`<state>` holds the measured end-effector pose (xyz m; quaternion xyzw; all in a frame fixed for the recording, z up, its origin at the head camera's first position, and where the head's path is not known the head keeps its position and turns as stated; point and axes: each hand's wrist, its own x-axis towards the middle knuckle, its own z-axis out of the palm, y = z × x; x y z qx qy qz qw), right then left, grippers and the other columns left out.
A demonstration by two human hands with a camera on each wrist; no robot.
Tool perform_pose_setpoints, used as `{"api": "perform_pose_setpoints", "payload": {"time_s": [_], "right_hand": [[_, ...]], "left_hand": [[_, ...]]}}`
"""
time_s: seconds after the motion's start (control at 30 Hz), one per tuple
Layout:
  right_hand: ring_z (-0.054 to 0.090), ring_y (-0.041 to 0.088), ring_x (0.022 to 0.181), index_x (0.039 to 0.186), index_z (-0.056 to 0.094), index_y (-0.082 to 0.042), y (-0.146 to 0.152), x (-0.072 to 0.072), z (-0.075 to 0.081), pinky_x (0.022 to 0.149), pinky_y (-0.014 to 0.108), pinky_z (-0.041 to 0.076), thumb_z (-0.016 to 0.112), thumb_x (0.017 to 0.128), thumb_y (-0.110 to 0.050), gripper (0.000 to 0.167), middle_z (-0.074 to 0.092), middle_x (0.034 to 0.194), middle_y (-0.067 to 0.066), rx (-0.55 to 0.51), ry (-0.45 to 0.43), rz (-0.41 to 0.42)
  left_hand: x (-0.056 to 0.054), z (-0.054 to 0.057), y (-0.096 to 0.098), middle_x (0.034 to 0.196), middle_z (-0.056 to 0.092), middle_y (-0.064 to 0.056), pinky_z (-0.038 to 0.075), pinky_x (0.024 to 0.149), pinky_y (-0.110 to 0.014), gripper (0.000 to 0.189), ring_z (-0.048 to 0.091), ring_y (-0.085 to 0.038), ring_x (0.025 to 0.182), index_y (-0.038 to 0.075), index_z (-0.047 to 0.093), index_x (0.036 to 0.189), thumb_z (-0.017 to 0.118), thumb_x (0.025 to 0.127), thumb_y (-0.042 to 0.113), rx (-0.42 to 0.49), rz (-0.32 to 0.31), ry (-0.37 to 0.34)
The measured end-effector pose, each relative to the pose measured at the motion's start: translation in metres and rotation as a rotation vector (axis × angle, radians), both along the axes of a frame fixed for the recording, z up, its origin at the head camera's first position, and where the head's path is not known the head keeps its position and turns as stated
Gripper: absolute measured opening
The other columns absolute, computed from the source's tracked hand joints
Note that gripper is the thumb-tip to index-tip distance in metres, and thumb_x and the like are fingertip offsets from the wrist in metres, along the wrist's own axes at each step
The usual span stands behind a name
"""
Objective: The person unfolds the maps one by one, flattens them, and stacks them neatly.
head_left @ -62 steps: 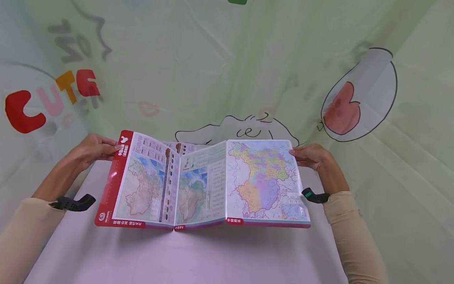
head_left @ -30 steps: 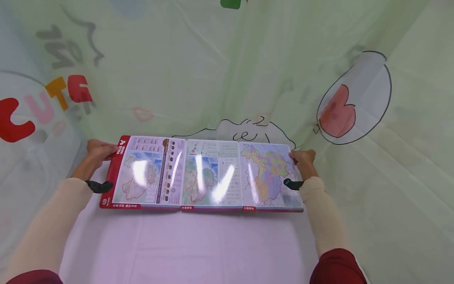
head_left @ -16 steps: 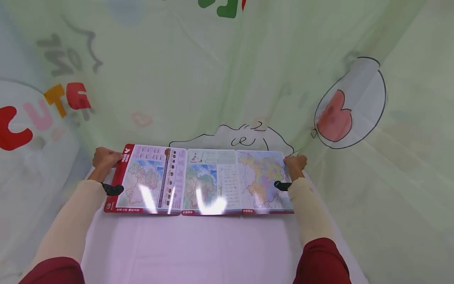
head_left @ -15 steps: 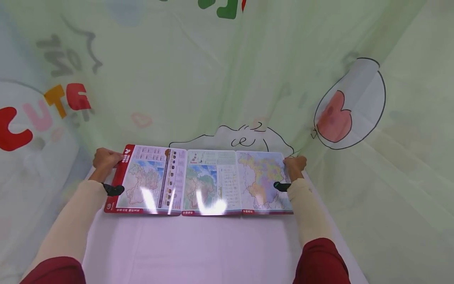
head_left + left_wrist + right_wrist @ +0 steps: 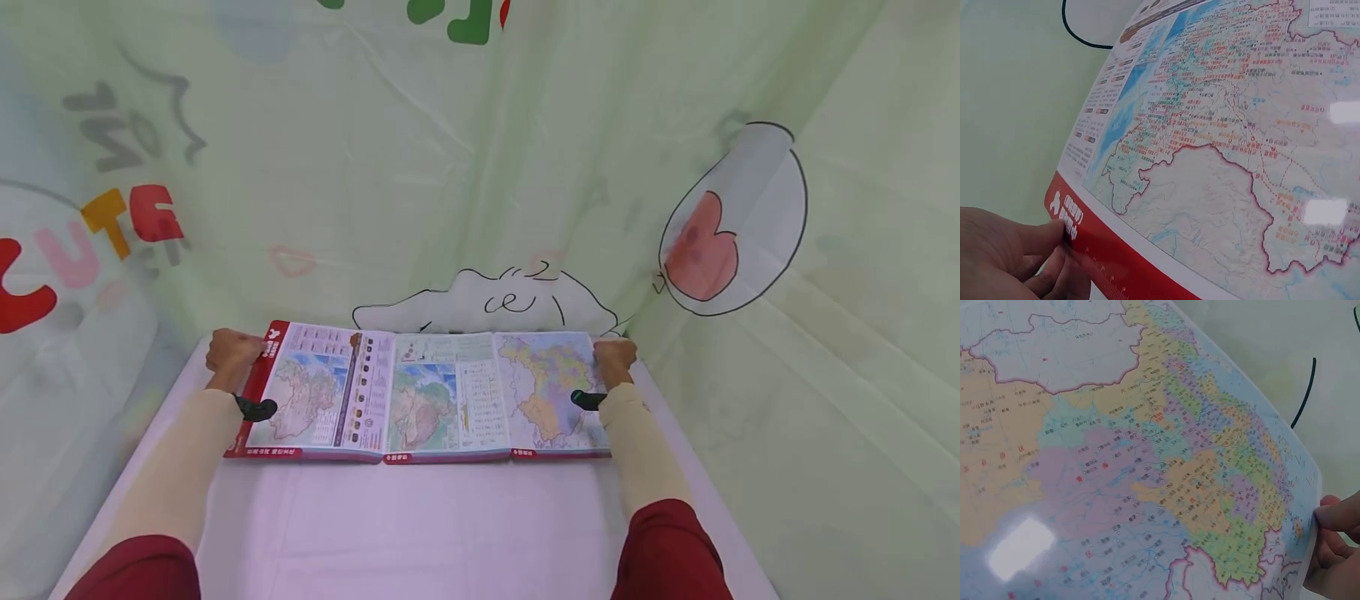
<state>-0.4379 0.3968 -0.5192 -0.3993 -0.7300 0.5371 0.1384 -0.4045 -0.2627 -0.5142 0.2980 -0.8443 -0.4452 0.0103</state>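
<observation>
A folding map of three glossy panels lies spread out flat toward the far end of the table, a red strip along its left edge. My left hand pinches that red edge near its upper corner; in the left wrist view the thumb lies on top and curled fingers are below. On the opposite side my right hand pinches the right edge of the coloured map panel, thumb on top. The sleeve and wrist camera cover part of the right panel's edge.
Under the map is a table with a pale cloth. A light green printed curtain rises right behind the map and closes in on both sides. A black wrist camera sits on the left wrist, another on the right.
The map's panels, bent in a zigzag at first, have been pulled out straight and lowered. Both hands keep their hold on its edges. The light glare on it has faded in the head view.
</observation>
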Motion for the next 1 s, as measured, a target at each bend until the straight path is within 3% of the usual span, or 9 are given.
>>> {"api": "perform_pose_setpoints", "payload": {"time_s": [0.1,0.23,0.5,0.63,0.73,0.83,0.93,1.0], "right_hand": [[0.056,0.023,0.108,0.146,0.058,0.012,0.000,0.005,-0.001,0.086,0.028,0.058,0.073,0.094,0.004,0.055,0.064,0.146,0.022,-0.024,0.005,0.000],[0.050,0.022,0.102,0.140,0.059,0.011,0.001,0.010,-0.003,0.065,0.021,0.044,0.070,0.094,0.006,0.048,0.058,0.122,0.011,-0.053,0.016,0.012],[0.054,0.022,0.102,0.139,0.062,0.011,0.005,0.010,-0.008,0.060,0.021,0.046,0.073,0.089,0.011,0.050,0.064,0.110,0.011,-0.106,0.019,0.020],[0.053,0.022,0.098,0.119,0.064,0.007,0.006,0.012,-0.010,0.056,0.019,0.042,0.073,0.085,0.009,0.035,0.060,0.098,0.007,-0.060,0.003,0.029],[0.054,0.023,0.097,0.112,0.067,0.008,0.007,0.015,-0.009,0.058,0.019,0.041,0.070,0.083,0.005,0.029,0.062,0.099,0.009,0.028,-0.016,0.081],[0.058,0.025,0.102,0.118,0.070,0.011,0.006,0.019,-0.009,0.066,0.020,0.046,0.068,0.086,0.001,0.034,0.068,0.111,0.015,0.093,-0.019,0.149],[0.063,0.030,0.111,0.125,0.070,0.012,0.007,0.021,-0.009,0.081,0.028,0.055,0.068,0.092,-0.002,0.037,0.071,0.123,0.023,0.159,-0.015,0.210],[0.065,0.038,0.119,0.128,0.069,0.014,0.009,0.022,-0.009,0.092,0.040,0.059,0.067,0.096,-0.005,0.037,0.070,0.131,0.029,0.247,-0.011,0.269]], "left_hand": [[0.001,0.000,0.004,0.155,0.059,-0.033,0.058,0.112,-0.060,0.056,0.063,-0.049,0.136,-0.007,0.057,0.151,0.058,0.107,0.027,0.048,0.005,0.009],[-0.001,-0.004,0.007,0.159,0.056,-0.031,0.057,0.111,-0.063,0.055,0.063,-0.049,0.135,-0.003,0.054,0.156,0.055,0.109,0.026,0.135,-0.012,0.040],[-0.002,-0.009,0.007,0.167,0.048,-0.029,0.052,0.116,-0.065,0.060,0.058,-0.050,0.143,0.001,0.043,0.165,0.054,0.110,0.023,0.238,-0.018,0.060],[0.005,-0.008,0.011,0.164,0.050,-0.032,0.053,0.114,-0.066,0.058,0.060,-0.054,0.139,-0.003,0.047,0.161,0.056,0.108,0.018,0.193,0.002,0.093],[0.006,-0.010,0.013,0.160,0.053,-0.035,0.054,0.113,-0.065,0.054,0.062,-0.056,0.137,-0.007,0.052,0.155,0.057,0.106,0.014,0.137,0.012,0.125],[0.002,-0.012,0.012,0.157,0.054,-0.036,0.053,0.118,-0.062,0.052,0.057,-0.053,0.141,-0.010,0.054,0.152,0.057,0.104,0.010,0.072,0.004,0.139],[-0.003,-0.012,0.009,0.158,0.051,-0.036,0.046,0.125,-0.061,0.052,0.049,-0.052,0.145,-0.011,0.051,0.152,0.054,0.104,0.010,-0.019,-0.039,0.135],[-0.006,-0.011,0.007,0.159,0.049,-0.037,0.039,0.128,-0.063,0.054,0.046,-0.053,0.145,-0.011,0.047,0.155,0.051,0.107,0.012,-0.100,-0.097,0.144]]}}
